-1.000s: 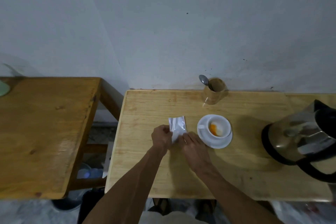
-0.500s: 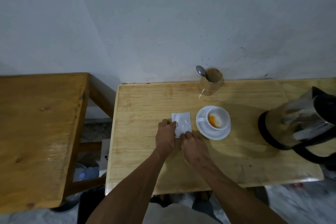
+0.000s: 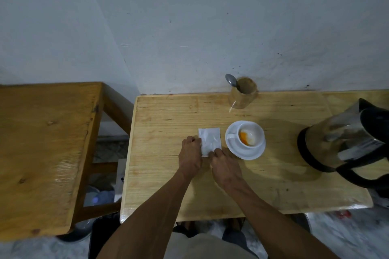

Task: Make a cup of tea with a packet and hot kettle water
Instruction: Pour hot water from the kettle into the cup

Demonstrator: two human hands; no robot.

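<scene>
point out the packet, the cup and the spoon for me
packet [image 3: 210,140], head view, middle of the white wrapper above the fingers
cup [image 3: 251,135], head view, inner wall beside the orange contents
spoon [image 3: 231,80], head view, bowl sticking up out of the wooden holder

Packet [image 3: 209,140]: silvery white, plain. Cup [image 3: 250,135] & saucer [image 3: 245,151]: white, w/ orange blob inside cup. Table [image 3: 273,174]: pale yellow wood, visible grain. 2nd table [image 3: 42,153], left of frame: darker orange-brown wood. Kettle [image 3: 341,141], right edge: steel grey body, black base & handle. Holder [image 3: 243,93] at top centre: tan wood; spoon [image 3: 231,80] grey. Wall [image 3: 189,27]: pale grey-blue, few dark specks.
</scene>
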